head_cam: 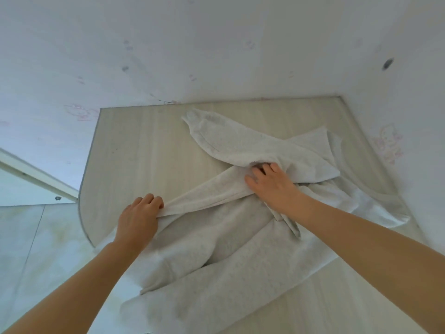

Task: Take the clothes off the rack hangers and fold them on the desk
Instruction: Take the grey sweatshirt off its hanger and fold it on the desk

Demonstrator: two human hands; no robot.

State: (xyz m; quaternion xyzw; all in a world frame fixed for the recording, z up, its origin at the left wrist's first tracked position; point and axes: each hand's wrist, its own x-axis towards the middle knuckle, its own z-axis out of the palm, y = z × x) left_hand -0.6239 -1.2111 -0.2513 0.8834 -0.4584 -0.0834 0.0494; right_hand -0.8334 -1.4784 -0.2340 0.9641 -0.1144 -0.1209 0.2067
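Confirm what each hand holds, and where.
Left hand grips the end of one sleeve of the pale garment; right hand pinches the bunched cloth where the sleeves cross.

You've got one pale grey garment (216, 237) spread out in front of you, and that's the only piece of clothing showing. Two sleeves on it, crossed over each other. One light wood desk (134, 145) underneath. Two hands in play: your left hand (138, 218) and your right hand (272, 184), both on that one garment. Two white walls meet in one corner behind the desk.
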